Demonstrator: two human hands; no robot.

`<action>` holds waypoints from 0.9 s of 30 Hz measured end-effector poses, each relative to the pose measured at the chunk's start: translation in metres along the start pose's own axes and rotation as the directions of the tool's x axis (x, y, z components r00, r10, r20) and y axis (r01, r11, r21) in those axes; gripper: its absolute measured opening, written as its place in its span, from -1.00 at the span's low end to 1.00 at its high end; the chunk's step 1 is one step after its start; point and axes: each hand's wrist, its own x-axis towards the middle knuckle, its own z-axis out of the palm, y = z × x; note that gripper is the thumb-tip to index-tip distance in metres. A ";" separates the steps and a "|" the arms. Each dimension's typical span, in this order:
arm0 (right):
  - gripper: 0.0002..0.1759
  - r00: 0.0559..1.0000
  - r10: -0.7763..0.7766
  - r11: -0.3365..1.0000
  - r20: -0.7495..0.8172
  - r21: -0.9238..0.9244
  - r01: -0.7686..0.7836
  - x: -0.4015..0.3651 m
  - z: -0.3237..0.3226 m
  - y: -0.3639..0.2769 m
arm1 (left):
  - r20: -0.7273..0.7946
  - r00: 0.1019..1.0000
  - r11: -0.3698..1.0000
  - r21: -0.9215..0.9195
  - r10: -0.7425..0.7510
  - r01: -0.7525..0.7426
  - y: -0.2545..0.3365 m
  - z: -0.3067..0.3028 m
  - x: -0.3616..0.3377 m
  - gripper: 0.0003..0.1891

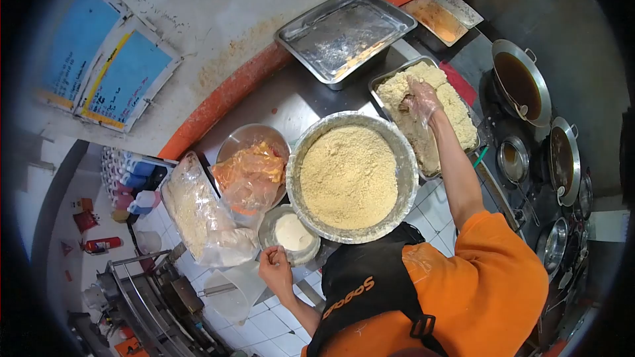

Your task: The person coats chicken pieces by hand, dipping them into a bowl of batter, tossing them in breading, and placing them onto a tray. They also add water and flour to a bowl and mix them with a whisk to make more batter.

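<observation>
My right hand (423, 100), in a clear plastic glove dusted with crumbs, rests in a rectangular metal tray (433, 176) of pale yellow breading. Its fingers look apart and touch the breading (456, 116); some fingertips are hard to make out. A darker, greyish strip of breading lies below that hand. My left hand (276, 270) is bare and closed, its fingers curled beside a small metal bowl (311, 251) of white batter (291, 232). Whether it holds anything is hidden. Between the hands stands a large round basin (297, 205) heaped with yellow crumbs (348, 177).
A metal bowl (228, 145) holds bagged orange-coated meat (251, 172). Left of it is a clear bag of crumbs (192, 205). A floury metal tray (344, 33) stands at the back. Woks of brown oil (519, 82) line the right; a plastic jug (231, 294) sits below left.
</observation>
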 end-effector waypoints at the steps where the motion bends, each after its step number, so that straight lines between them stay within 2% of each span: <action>1: -0.23 0.986 0.008 0.997 -0.167 -0.068 -0.020 0.006 -0.002 0.001 | 0.005 1.000 1.000 -0.007 0.008 -0.008 -0.001 0.001 0.000 -0.89; 2: -0.32 0.945 0.006 0.990 -0.328 -0.130 -0.051 0.014 -0.004 0.001 | 0.005 0.999 0.999 0.022 0.044 -0.045 -0.003 0.000 0.001 -0.88; 3: -0.32 0.944 -0.001 0.991 -0.329 -0.129 -0.044 0.031 -0.020 0.007 | 0.004 0.997 0.996 0.051 0.079 -0.079 -0.004 0.001 0.002 -0.88; 4: -0.38 0.928 -0.186 0.810 -0.324 -0.586 -0.042 0.052 -0.044 0.014 | -0.001 0.997 0.995 0.049 0.083 -0.083 -0.004 0.000 0.002 -0.88; 5: -0.43 0.910 -0.345 0.434 -0.230 -0.899 -0.063 0.066 -0.054 0.018 | 0.011 0.998 0.997 0.046 0.056 -0.057 -0.002 -0.001 0.002 -0.87; 6: -0.47 0.891 -0.383 0.341 -0.245 -0.934 -0.111 0.034 -0.030 -0.014 | 0.021 0.999 0.999 0.047 0.024 -0.025 -0.002 -0.003 0.001 -0.87; 7: -0.47 0.896 -0.377 0.342 -0.236 -0.934 -0.103 0.019 -0.022 -0.027 | 0.010 1.000 0.998 0.052 0.020 -0.020 -0.002 -0.005 0.001 -0.87; 10: -0.55 0.836 -0.528 0.060 -0.147 -0.989 -0.136 -0.003 -0.006 -0.040 | -0.039 0.999 0.994 0.110 0.025 -0.021 -0.002 -0.008 0.005 -0.84; 12: -0.55 0.795 -0.607 -0.066 -0.006 -0.996 -0.058 -0.004 0.002 -0.029 | -0.006 1.000 0.990 0.137 0.015 -0.014 0.004 -0.015 0.014 -0.82; 13: -0.55 0.776 -0.627 -0.104 0.073 -0.995 0.009 0.004 -0.002 -0.018 | -0.027 0.998 0.992 0.115 0.060 -0.057 0.018 -0.019 0.018 -0.81; 15: -0.55 0.900 -0.402 -0.267 0.168 -0.962 0.060 0.035 -0.019 0.007 | -0.063 0.988 0.985 0.112 0.139 -0.131 0.046 -0.023 0.042 -0.80; 17: -0.59 0.914 -0.402 -0.211 0.057 -0.977 -0.032 0.051 -0.038 0.025 | -0.074 0.972 0.964 0.165 0.221 -0.207 0.061 -0.023 0.072 -0.80; 19: -0.64 0.793 -0.570 -0.101 0.213 -0.977 0.190 0.027 -0.025 0.006 | -0.080 0.940 0.931 0.189 0.330 -0.311 0.061 -0.014 0.106 -0.82; 20: -0.64 0.794 -0.563 -0.101 0.229 -0.973 0.209 0.011 -0.015 -0.004 | -0.071 0.916 0.909 0.175 0.394 -0.378 0.054 -0.007 0.124 -0.83; 22: -0.67 0.668 -0.702 -0.087 0.248 -0.960 0.266 -0.020 0.007 -0.020 | 0.106 0.940 0.916 0.210 0.325 -0.341 0.048 0.008 0.154 -0.84; 23: -0.67 0.672 -0.700 -0.083 0.244 -0.961 0.263 -0.032 0.012 -0.026 | 0.110 0.940 0.916 0.214 0.324 -0.340 0.044 0.013 0.171 -0.84; 25: -0.72 0.619 -0.724 -0.077 0.306 -0.926 0.369 -0.057 0.013 -0.035 | 0.431 0.835 0.687 0.491 0.342 -0.535 0.028 0.032 0.202 -0.83; 26: -0.69 0.644 -0.719 -0.029 0.262 -0.937 0.348 -0.068 0.013 -0.039 | 0.472 0.810 0.630 0.523 0.348 -0.575 0.001 0.046 0.224 -0.88; 27: -0.69 0.639 -0.736 -0.030 0.223 -0.954 0.298 -0.076 0.011 -0.042 | 0.491 0.804 0.563 0.579 0.337 -0.590 -0.010 0.053 0.240 -0.81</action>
